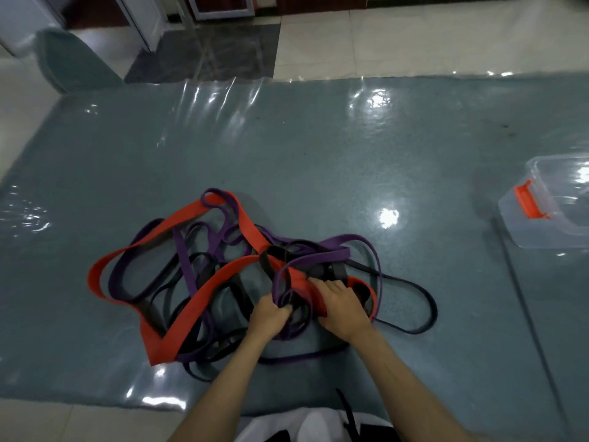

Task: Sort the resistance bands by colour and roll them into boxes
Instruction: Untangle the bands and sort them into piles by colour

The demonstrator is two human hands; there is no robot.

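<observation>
With the tangled bands (223,282) heaped at 6 o'clock on the mat (318,154), a purple loop (288,293) is pinched by the left hand (271,317) while the right hand (342,306) presses the red band (248,231); one colour is best drawn free slowly, the box (541,224) waiting at 3 o'clock.

A glossy teal mat (287,148) (bright glare spots) covers pale floor tiles (414,36).

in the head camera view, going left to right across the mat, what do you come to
Wide red resistance band's outer loop → left hand gripping a thin purple band → right hand resting on the tangle → thin black band's loop → clear plastic box with orange latch.
</observation>
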